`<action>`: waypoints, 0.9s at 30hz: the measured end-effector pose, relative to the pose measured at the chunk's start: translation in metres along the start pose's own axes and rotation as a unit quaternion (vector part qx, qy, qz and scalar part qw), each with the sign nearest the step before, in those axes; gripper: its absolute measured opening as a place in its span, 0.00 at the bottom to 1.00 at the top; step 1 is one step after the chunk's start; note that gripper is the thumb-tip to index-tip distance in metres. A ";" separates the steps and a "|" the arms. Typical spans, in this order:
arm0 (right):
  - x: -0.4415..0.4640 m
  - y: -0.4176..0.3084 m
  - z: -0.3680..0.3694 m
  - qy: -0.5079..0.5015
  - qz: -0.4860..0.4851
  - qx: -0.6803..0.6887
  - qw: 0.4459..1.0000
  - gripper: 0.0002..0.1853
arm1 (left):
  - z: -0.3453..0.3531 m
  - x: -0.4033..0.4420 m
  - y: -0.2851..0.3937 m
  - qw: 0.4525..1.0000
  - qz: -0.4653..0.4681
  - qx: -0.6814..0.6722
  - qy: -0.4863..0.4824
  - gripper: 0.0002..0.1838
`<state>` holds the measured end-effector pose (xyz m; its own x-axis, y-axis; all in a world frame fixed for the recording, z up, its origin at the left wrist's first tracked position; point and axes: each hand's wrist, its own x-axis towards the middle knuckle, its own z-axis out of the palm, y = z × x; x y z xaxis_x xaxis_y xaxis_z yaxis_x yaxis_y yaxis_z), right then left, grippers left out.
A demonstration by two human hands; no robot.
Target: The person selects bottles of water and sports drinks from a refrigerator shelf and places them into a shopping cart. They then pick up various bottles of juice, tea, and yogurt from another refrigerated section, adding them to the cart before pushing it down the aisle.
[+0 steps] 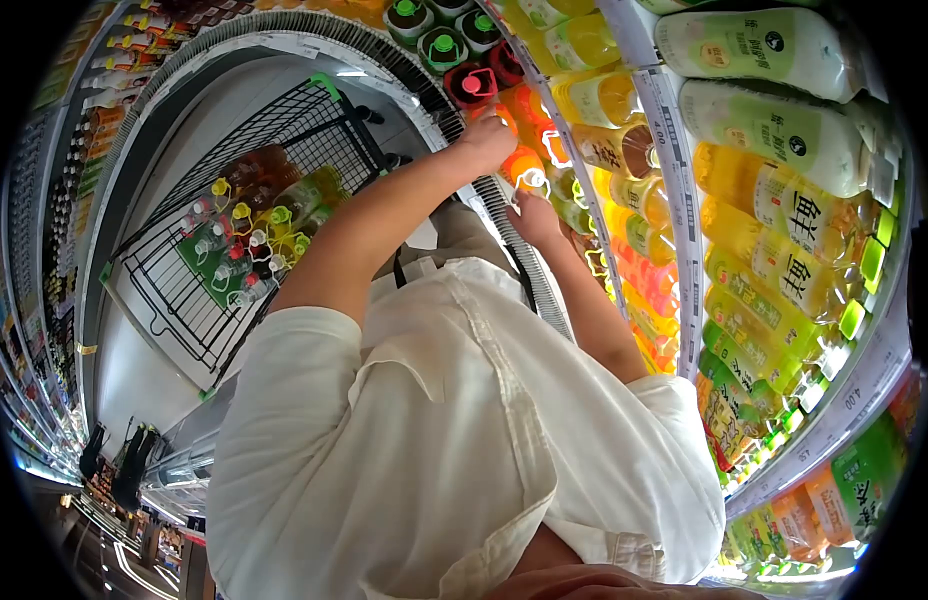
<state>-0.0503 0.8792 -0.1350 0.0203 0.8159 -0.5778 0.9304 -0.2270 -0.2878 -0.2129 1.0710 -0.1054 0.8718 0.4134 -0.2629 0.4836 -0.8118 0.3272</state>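
At the lower shelf edge, my left hand (487,141) is closed around an orange drink bottle, its fingertips partly hidden. My right hand (533,218) is closed at the white carry loop of an orange drink bottle (525,164) with a white cap. I cannot tell whether both hands hold the same bottle. Dark bottles with red caps (471,84) and green caps (443,48) stand just beyond my left hand.
Left of me, a shopping cart (199,165) with black wire sides carries several large drink bottles (306,198). Price-tagged shelves (667,150) on the right hold rows of yellow bottles (754,190) and pale bottles (744,40). More stocked shelves (59,190) line the far left.
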 end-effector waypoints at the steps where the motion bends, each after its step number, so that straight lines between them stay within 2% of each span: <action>1: -0.001 0.001 0.002 -0.001 -0.004 0.004 1.000 0.19 | 0.002 -0.003 0.004 1.000 -0.003 0.002 -0.004 0.13; 3: 0.000 0.002 0.002 0.013 -0.026 -0.010 1.000 0.18 | -0.001 -0.014 0.007 0.979 -0.114 -0.161 -0.043 0.15; 5: 0.001 0.000 0.001 0.019 -0.038 -0.010 0.999 0.18 | -0.007 -0.034 0.000 0.981 -0.116 -0.156 -0.027 0.16; 8: 0.006 0.000 0.004 0.025 -0.052 -0.004 0.998 0.16 | -0.062 -0.086 -0.013 0.938 -0.191 -0.268 0.109 0.19; 11: 0.011 -0.005 0.004 0.053 -0.071 0.009 0.996 0.16 | -0.141 -0.156 -0.026 0.910 -0.255 -0.307 0.110 0.22; 13: 0.020 -0.004 0.004 0.048 -0.068 0.003 0.997 0.16 | -0.178 -0.208 -0.034 0.895 -0.268 -0.310 0.177 0.28; 15: 0.023 -0.002 0.008 0.035 -0.069 0.000 0.997 0.17 | -0.225 -0.260 -0.036 0.858 -0.315 -0.346 0.214 0.30; 17: 0.023 -0.008 0.009 0.021 -0.054 -0.012 0.998 0.17 | -0.253 -0.303 -0.041 0.844 -0.331 -0.360 0.221 0.30; 19: 0.025 -0.007 0.013 0.031 -0.059 -0.016 0.998 0.17 | -0.257 -0.331 -0.048 0.830 -0.343 -0.374 0.231 0.30; 21: 0.028 -0.010 0.014 0.027 -0.041 0.001 0.999 0.18 | -0.244 -0.358 -0.057 0.849 -0.333 -0.316 0.262 0.29; 23: 0.030 -0.014 0.014 0.028 -0.037 0.008 0.999 0.18 | -0.221 -0.368 -0.075 0.841 -0.357 -0.319 0.253 0.30; 25: 0.031 -0.014 0.016 0.023 -0.022 0.011 0.999 0.18 | -0.189 -0.377 -0.105 0.807 -0.437 -0.335 0.215 0.31; 27: 0.033 -0.014 0.018 0.020 -0.014 0.009 1.000 0.18 | -0.163 -0.385 -0.135 0.784 -0.467 -0.355 0.203 0.32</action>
<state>-0.0694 0.8993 -0.1639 0.0098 0.8422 -0.5390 0.9240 -0.2136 -0.3170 -0.6011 1.0886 0.0994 -0.0045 0.9046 -0.4261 0.7219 0.2978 0.6246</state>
